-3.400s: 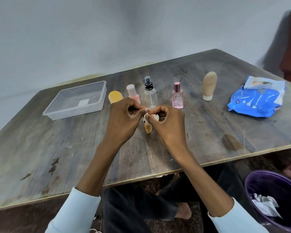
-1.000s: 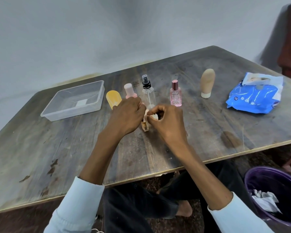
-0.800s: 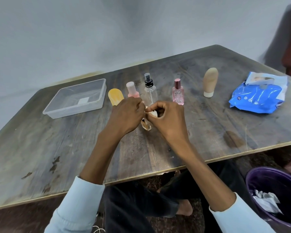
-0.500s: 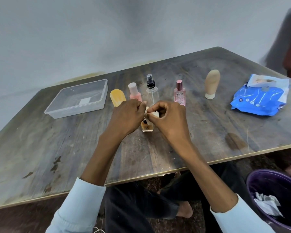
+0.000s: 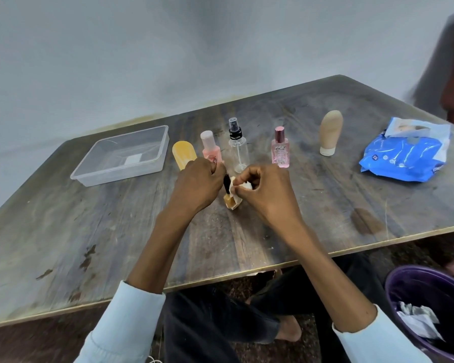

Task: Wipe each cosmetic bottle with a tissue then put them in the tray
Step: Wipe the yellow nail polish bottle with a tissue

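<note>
A small amber bottle (image 5: 230, 202) with a black cap is held over the middle of the table. My left hand (image 5: 198, 184) grips its cap end. My right hand (image 5: 265, 189) pinches a white tissue (image 5: 237, 186) against the bottle's side. Behind my hands stand a yellow tube (image 5: 183, 153), a pink bottle (image 5: 210, 149), a clear spray bottle (image 5: 237, 148), a pink perfume bottle (image 5: 280, 150) and a beige tube (image 5: 330, 132). The clear plastic tray (image 5: 152, 166) sits at the back left with no bottles in it.
A blue tissue pack (image 5: 404, 153) lies at the table's right end. A purple bin (image 5: 430, 310) holding crumpled tissues stands on the floor at the lower right. The wooden table (image 5: 63, 244) meets a wall at the back.
The bottle has tipped between my hands, its base now pointing down toward me, and the tissue has shifted along its side. The other bottles and the tray stay put.
</note>
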